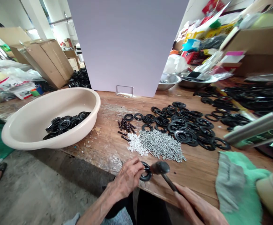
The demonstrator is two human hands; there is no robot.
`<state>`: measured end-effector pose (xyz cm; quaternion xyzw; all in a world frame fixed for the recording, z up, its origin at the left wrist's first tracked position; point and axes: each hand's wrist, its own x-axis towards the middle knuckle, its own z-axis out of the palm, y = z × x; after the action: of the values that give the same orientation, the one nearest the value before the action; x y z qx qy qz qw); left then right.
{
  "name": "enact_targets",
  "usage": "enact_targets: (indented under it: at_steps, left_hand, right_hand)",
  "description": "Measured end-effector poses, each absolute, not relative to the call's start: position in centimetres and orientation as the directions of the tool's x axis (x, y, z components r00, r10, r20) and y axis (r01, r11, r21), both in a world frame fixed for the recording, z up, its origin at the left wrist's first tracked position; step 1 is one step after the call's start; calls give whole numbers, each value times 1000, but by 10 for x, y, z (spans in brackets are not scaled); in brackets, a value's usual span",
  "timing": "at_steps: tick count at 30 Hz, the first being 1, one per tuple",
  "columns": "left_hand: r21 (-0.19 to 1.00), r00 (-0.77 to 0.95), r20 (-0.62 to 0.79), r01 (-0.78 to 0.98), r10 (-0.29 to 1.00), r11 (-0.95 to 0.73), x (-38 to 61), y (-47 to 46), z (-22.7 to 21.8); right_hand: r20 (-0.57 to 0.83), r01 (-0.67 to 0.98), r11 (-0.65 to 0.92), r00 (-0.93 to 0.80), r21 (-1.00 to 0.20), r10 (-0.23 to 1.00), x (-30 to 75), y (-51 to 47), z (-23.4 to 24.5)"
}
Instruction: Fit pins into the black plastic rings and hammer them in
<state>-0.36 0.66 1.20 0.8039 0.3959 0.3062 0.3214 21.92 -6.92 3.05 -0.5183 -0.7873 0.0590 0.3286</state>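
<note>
Left fingers clamped on a half-hidden black ring, right fingers round a mallet, partly cut off.

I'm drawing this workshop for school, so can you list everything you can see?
wooden workbench: one, brown, across the view
plastic basin: one, cream, on the bench at left
basin rings: many, black, inside the basin
loose rings: many, black, on the bench at right
screws: many, silver, piled on the bench
small pieces: many, white, beside the screws
bolts: several, black, beside the small pieces
steel bowls: two, silver, at the bench's back
cardboard boxes: several, brown, behind at left
cloth: one, green and grey, at the bench's near right
black ring: one, black, in the left hand
hammer: one, black, in the right hand
left hand: one, at the bench's near edge
right hand: one, at the bench's near edge
</note>
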Motion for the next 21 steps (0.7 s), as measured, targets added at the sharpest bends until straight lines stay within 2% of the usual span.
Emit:
enact_targets:
  at_steps: [5, 8, 12, 15, 19, 21]
  left_hand:
    - [747, 507, 222, 461, 833, -479, -4, 7, 11]
    - [739, 514, 227, 462, 827, -490, -4, 6, 9]
    - [730, 508, 220, 481, 833, -486, -5, 5, 7]
    - [729, 507, 217, 484, 834, -484, -5, 3, 5]
    - [740, 491, 206, 487, 846, -463, -4, 2, 4]
    - [749, 476, 200, 490, 856, -447, -3, 1, 5]
  right_hand:
    - [497, 805, 434, -205, -404, 843, 220, -71, 26]
    - [490, 775, 413, -155, -478, 858, 214, -72, 16]
    - [378, 751, 350, -145, -559, 914, 210, -72, 11]
    - [376, 760, 320, -108, -566, 920, 207, -73, 11]
    - [339, 751, 342, -167, -564, 926, 210, -73, 2]
    - [381, 790, 312, -108, -527, 918, 225, -72, -1]
